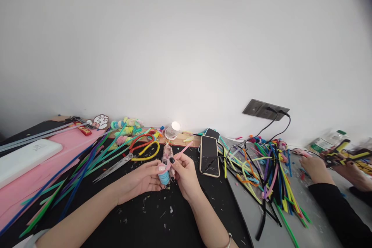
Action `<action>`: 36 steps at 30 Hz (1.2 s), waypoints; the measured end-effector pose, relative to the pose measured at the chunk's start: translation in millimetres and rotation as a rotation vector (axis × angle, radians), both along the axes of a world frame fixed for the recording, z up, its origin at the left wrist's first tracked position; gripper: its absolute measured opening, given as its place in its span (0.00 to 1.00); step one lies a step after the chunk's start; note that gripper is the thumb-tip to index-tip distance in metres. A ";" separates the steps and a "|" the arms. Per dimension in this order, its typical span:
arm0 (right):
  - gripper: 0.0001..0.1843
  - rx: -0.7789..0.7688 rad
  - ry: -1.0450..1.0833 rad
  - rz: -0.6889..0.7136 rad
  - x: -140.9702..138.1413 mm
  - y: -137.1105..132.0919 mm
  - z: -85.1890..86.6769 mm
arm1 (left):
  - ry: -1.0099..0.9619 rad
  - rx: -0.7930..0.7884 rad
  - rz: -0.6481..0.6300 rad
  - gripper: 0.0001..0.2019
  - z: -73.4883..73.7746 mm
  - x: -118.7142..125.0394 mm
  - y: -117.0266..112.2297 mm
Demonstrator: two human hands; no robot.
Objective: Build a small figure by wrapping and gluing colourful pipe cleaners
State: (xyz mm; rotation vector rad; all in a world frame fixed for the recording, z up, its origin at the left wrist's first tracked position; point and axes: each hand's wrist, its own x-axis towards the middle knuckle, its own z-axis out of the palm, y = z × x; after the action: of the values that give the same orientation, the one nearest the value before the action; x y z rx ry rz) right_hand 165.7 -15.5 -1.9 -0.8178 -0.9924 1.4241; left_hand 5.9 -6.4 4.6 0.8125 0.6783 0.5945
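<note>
Well, I see both hands close together over the black worktop (pixel 139 224), right in the middle of my view. The left hand (pixel 145 181) is closed around a little fuzzy figure (pixel 165 164), with the thumb pressed on its front. The figure stands upright, so its long side runs up and down. Its top is pink and its bottom is blue.

The right hand (pixel 184 174) touches the figure from the other side. Its fingers (pixel 172 160) pinch a pink pipe cleaner (pixel 184 150) near its lower end. That pipe cleaner starts at the figure and slants up and to the right, away from me, toward the phone (pixel 209 155). So the right hand is the one nearer to the loose end.

Just behind the hands lie scissors (pixel 128 158) with red and yellow handles, well within reach of the left hand. Long pipe cleaners (pixel 84 164) fan out on the left. A big tangled pile of pipe cleaners (pixel 270 172) sits on the right. Past that pile, another person's hand (pixel 315 167) in a black sleeve (pixel 334 201) works on something yellow and black. It is well apart from my two hands.
</note>
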 end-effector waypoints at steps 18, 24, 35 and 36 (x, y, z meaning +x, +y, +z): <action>0.12 0.011 0.019 0.044 0.8 -0.8 2.3 | -0.069 0.002 -0.044 0.08 -2.3 -4.7 -0.9; 0.13 0.017 0.016 0.050 0.7 -0.4 1.5 | -0.047 0.010 -0.056 0.09 0.4 -4.5 -1.9; 0.14 0.024 0.024 0.051 0.5 -0.9 0.7 | -0.002 0.020 -0.058 0.11 -0.9 -2.2 -2.6; 0.14 0.023 0.026 0.049 0.4 -1.1 1.2 | 0.000 0.022 -0.061 0.11 -0.9 -2.1 -2.7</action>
State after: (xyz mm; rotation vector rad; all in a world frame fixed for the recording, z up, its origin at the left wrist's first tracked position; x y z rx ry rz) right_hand 166.1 -16.7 -0.8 -0.7612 -1.0131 1.4590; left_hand 3.8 -9.0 3.7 0.8511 0.6455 0.5471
